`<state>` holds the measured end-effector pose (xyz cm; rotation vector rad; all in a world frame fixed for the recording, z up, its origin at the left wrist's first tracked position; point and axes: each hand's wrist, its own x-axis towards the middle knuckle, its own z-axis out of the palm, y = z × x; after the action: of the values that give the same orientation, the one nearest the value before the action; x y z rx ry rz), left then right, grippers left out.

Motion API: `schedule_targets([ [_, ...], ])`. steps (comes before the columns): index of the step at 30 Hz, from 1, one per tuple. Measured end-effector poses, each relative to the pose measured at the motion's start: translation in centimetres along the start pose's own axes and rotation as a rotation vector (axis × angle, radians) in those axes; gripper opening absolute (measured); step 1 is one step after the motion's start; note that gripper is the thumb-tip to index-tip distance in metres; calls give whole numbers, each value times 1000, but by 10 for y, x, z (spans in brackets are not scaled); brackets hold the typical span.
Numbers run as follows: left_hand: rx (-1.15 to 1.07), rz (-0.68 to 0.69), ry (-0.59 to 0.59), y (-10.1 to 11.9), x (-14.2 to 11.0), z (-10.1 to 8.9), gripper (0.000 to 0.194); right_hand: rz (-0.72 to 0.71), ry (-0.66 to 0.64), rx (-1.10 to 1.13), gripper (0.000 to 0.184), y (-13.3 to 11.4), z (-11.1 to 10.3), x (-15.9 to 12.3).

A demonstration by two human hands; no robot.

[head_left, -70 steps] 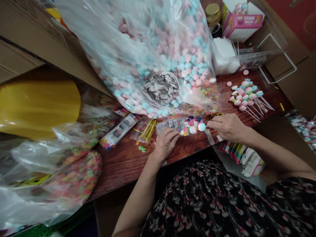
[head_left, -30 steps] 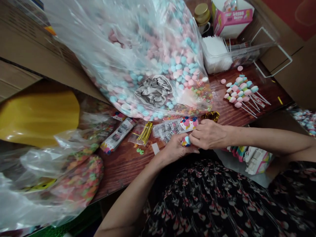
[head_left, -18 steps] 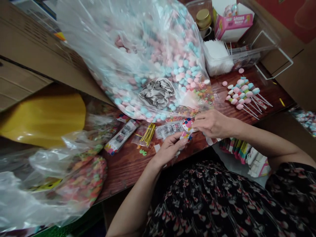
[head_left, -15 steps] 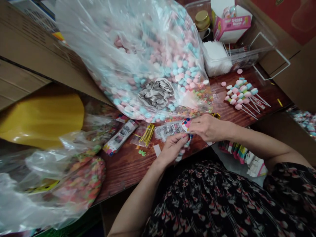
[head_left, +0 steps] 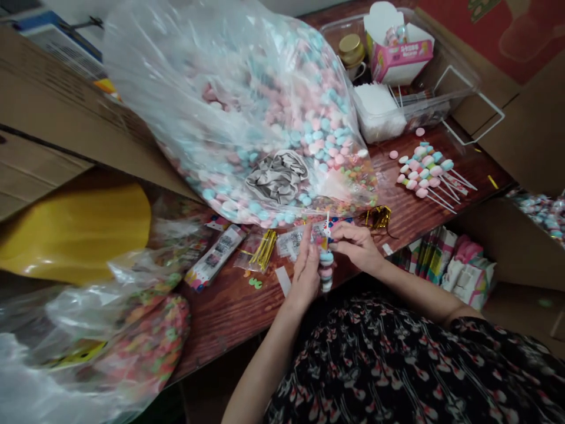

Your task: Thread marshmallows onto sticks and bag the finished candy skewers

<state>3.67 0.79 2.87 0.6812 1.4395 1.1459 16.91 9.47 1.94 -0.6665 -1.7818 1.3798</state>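
Note:
Both my hands meet at the near edge of the wooden table (head_left: 229, 300). Between them stands a candy skewer in a small printed bag (head_left: 326, 265), held upright with blue and pink candies showing at its lower end. My left hand (head_left: 308, 272) grips it from the left side. My right hand (head_left: 358, 246) pinches the bag's top from the right. Flat printed bags (head_left: 295, 240) lie on the table just behind my hands.
A huge clear bag of pink and blue candies (head_left: 265, 112) fills the middle. Several finished candy skewers (head_left: 424, 174) lie at the right. Gold twist ties (head_left: 263, 248) sit left of my hands, gold ribbon (head_left: 377, 217) behind them. Bags of colourful sweets (head_left: 145, 335) lie left.
The skewer has gone from lying flat on the table into the small bag and now stands upright. Both hands have drawn closer together toward the table's edge.

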Motion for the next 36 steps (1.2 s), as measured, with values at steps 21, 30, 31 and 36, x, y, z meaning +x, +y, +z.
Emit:
schedule_targets([
  [21,-122,-343,-643,-2,-11,-16,41,-891,-538,-767,24,-9,-45,-9],
  [30,999,365,-459,-2,-21,-24,27,-134,-581,-796,21,5,-15,-43],
  [31,1133,497,-384,-4,-24,-21,26,-31,-561,-741,24,6,-14,-48],
  [36,1179,632,-274,-19,-25,-11,26,2,-303,-640,19,-1,-33,-70],
])
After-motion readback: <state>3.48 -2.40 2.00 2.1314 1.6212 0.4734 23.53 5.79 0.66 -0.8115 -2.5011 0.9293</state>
